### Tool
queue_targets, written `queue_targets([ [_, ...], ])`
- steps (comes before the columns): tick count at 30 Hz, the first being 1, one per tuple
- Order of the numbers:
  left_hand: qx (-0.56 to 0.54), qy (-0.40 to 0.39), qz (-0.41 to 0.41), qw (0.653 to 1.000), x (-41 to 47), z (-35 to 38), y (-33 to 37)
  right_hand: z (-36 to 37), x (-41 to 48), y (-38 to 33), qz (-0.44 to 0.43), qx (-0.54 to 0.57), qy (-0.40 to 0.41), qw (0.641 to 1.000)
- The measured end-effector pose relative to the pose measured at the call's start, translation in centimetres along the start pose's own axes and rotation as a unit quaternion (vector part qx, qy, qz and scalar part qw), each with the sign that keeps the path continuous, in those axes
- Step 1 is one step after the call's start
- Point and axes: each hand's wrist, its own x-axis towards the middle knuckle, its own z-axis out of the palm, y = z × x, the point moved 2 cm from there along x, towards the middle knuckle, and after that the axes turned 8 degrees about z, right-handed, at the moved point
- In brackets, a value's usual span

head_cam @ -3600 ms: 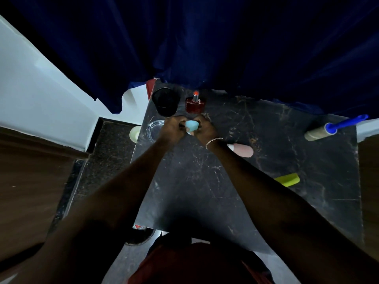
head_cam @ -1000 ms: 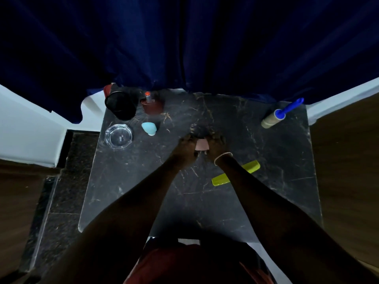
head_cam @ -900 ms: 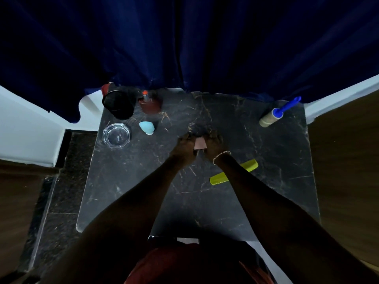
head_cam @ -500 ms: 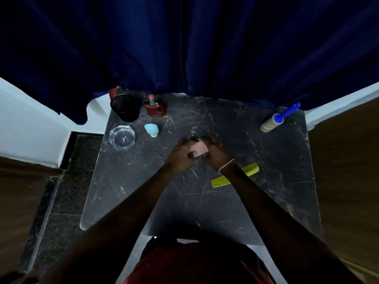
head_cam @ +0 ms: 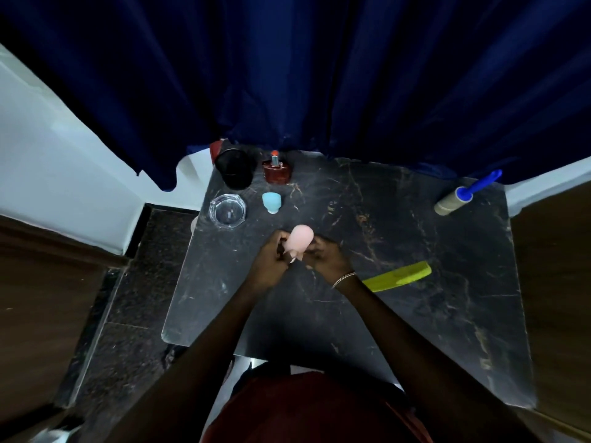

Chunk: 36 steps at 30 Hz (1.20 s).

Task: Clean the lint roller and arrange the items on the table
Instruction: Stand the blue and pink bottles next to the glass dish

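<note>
Above the middle of the dark marble worktop [head_cam: 415, 251], both hands are closed around a pale pink sponge-like piece [head_cam: 299, 239]: the left hand [head_cam: 271, 255] grips its lower end, and the right hand [head_cam: 324, 255] pinches it from the other side, so that the rounded top stands clear of the fingers. By my reading the arranging part of the task is in hand, not the cleaning, since the lint roller [head_cam: 454, 199] lies untouched at the far right corner, well apart from both hands, its blue handle pointing toward the curtain [head_cam: 319, 75]. At the far left of the worktop a small group is set: a black cup [head_cam: 236, 169], a red perfume bottle [head_cam: 277, 171], a glass ashtray [head_cam: 227, 212] and a light blue piece [head_cam: 272, 201] just beside it. A yellow-green comb [head_cam: 398, 276] lies flat near the right wrist, partly hidden by the forearm. The next move probably calls for carrying the pink piece to a free spot near that group and setting it down upright without knocking the blue piece or the bottle. Whether it will stand on its own I cannot tell, as its base is covered by the fingers. After that the comb and the roller remain to be dealt with.
</note>
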Motion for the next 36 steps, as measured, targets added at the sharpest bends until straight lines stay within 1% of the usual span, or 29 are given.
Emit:
queue_targets([
  [2, -0.011, 0.001, 0.004, 1.0, -0.4, -1.1, -0.3, 1.7, -0.1, -0.4, 0.006, 0.009, -0.019, 1.0],
  [5, -0.001, 0.009, 0.016, 1.0, -0.6, -2.8, -0.7, 3.8, 0.0, -1.2, -0.004, -0.012, -0.013, 1.0],
  [9, 0.019, 0.041, 0.027, 0.999, -0.2, -4.6, -0.9, 5.3, 0.9, -3.1, -0.022, -0.081, 0.035, 0.996],
  [14, 0.023, 0.058, 0.018, 0.998, 1.3, -5.9, -0.8, 6.7, 2.6, -4.4, -0.026, -0.177, 0.054, 0.982],
  [17, 0.001, 0.07, 0.0, 0.998, 2.3, -6.3, -1.0, 7.2, 3.4, -5.2, -0.018, -0.209, 0.057, 0.976],
  [21, -0.012, 0.076, -0.018, 0.997, 3.3, -6.7, -1.3, 7.6, 4.5, -6.0, -0.012, -0.226, 0.044, 0.973],
  [23, -0.002, 0.071, -0.028, 0.997, 3.6, -6.8, -1.5, 7.7, 4.8, -6.1, -0.008, -0.246, 0.052, 0.968],
  [25, -0.014, 0.068, -0.037, 0.997, 3.7, -6.7, -1.5, 7.9, 5.1, -5.9, -0.003, -0.256, 0.056, 0.965],
  [28, -0.026, 0.066, -0.033, 0.997, 3.5, -6.5, -1.8, 8.3, 5.3, -5.6, 0.006, -0.254, 0.044, 0.966],
  [31, -0.002, 0.057, -0.029, 0.998, 3.7, -7.0, -2.6, 8.5, 5.4, -5.4, 0.023, -0.256, 0.047, 0.965],
  [34, 0.044, 0.018, -0.042, 0.998, 3.9, -7.3, -3.2, 8.7, 5.5, -5.3, 0.025, -0.253, 0.046, 0.966],
  [36, 0.012, 0.035, -0.036, 0.999, 3.5, -7.2, -3.0, 8.7, 5.6, -5.2, 0.025, -0.258, 0.044, 0.965],
])
